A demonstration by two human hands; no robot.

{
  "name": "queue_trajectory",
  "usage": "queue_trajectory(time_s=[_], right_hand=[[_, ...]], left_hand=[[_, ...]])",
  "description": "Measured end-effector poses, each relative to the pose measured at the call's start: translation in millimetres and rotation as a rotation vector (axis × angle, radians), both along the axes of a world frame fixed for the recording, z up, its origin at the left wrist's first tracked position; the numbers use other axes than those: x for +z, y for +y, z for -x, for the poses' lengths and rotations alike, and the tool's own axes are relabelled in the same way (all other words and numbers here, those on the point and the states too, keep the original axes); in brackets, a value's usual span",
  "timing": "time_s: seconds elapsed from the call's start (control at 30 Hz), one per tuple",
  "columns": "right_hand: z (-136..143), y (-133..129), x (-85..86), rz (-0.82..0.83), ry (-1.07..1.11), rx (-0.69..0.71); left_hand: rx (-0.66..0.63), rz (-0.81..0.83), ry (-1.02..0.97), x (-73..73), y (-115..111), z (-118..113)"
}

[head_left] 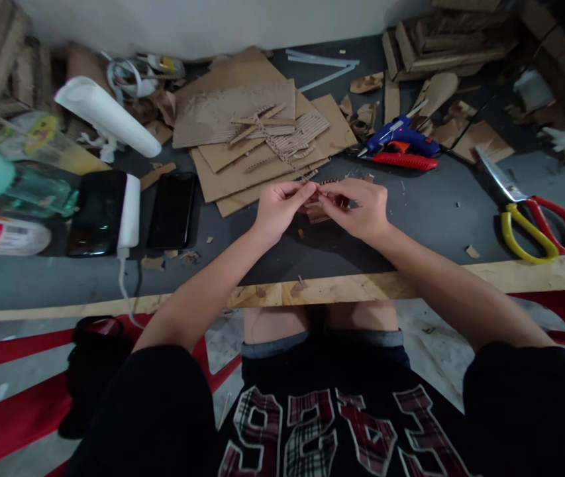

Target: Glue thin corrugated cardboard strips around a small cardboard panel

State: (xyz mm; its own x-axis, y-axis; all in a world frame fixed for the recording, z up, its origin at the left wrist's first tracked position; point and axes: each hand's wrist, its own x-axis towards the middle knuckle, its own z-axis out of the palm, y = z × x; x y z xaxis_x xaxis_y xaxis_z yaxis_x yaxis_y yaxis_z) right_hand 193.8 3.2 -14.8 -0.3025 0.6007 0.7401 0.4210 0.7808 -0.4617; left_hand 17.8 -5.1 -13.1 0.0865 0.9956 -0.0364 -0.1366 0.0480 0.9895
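My left hand [282, 207] and my right hand [356, 205] meet above the dark tabletop, fingertips pinched together. Between them is a thin corrugated cardboard strip [328, 181], mostly hidden by the fingers; both hands are closed on it. A small brown cardboard piece [318, 214] shows just under the fingers. Beyond the hands lies a stack of flat cardboard sheets [232, 165] with narrow cut strips [262, 126] scattered on top.
A blue glue gun [395, 138] and red-handled pliers [404, 161] lie right of the stack, scissors [530, 212] at the far right. Phones [171, 211], a white power bank [130, 212] and bottles [4, 233] are on the left. Glue sticks [322, 61] lie at the back.
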Motion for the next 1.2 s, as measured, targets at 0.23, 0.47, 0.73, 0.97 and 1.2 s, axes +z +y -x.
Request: queue_trajectory(time_s=[0.23,0.47,0.73,0.97,1.2], right_hand=[[-2.2,0.9,1.1,0.034,-0.053,-0.016],[-3.5,-0.4,1.9,0.007,-0.047,0.032],[-4.4,0.8,2.6,-0.027,-0.047,0.047],[-3.1,0.2,0.8,-0.029,-0.053,0.018],[-2.2,-1.6,0.4,-0.064,-0.068,-0.016]], left_hand=[[-0.021,0.038,0.056,-0.8,-0.2,1.7],[-0.065,0.005,0.116,-1.6,-0.4,2.3],[-0.093,-0.003,0.103,0.5,-0.3,1.7],[-0.074,-0.004,0.137,-0.8,-0.6,1.4],[-0.06,-0.017,0.054,-0.6,-3.0,-1.9]])
